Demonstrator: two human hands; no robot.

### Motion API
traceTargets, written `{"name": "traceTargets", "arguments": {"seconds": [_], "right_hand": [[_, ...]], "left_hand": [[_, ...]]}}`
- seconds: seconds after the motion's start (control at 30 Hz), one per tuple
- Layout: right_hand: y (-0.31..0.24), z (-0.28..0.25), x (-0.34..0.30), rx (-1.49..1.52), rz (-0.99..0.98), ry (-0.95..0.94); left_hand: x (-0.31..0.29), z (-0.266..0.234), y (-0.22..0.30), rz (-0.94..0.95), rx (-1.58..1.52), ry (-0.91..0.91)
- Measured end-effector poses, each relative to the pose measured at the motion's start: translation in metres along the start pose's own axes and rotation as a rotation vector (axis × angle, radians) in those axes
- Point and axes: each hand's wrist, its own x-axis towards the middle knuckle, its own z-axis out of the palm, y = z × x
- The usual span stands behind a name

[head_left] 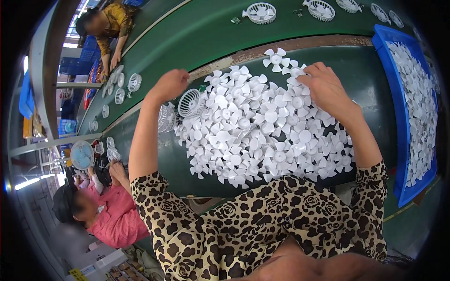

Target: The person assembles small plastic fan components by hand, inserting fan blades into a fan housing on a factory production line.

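Many white plastic fan wheels [243,123] | right hand [324,88], left hand [170,85]: fingers bent, pinch I cannot tell | hasty pull may slide them

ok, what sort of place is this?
Most likely a factory assembly line: a long green belt bearing round white slotted housings, a large heap of white fan blades, and other people working along the line.

A tan-and-black leopard-print cloth shirt [262,225] with rose outlines has short sleeves [159,210] ending well behind the bare fingers [319,69].
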Motion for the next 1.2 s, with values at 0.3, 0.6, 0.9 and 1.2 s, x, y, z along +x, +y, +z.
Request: {"name": "traceTargets", "arguments": {"seconds": [0.3,0.6,0.9,1.2], "right_hand": [[0.066,-0.025,-0.063,-0.331,0.378,0.236],[0.083,-0.044,-0.086,-0.044,0.577,-0.120],[0.083,-0.036,-0.089,0.021,0.559,0.085],[-0.037,-0.035,-0.044,0.123,0.141,0.364]], "left_hand": [[-0.023,0.012,0.006,-0.002,0.079,-0.104],[-0.022,0.001,0.093,-0.047,-1.199,0.137],[0.025,0.053,0.190,-0.062,-1.755,-0.225],[0.016,0.069,0.237,-0.089,-1.752,-0.159]]}}
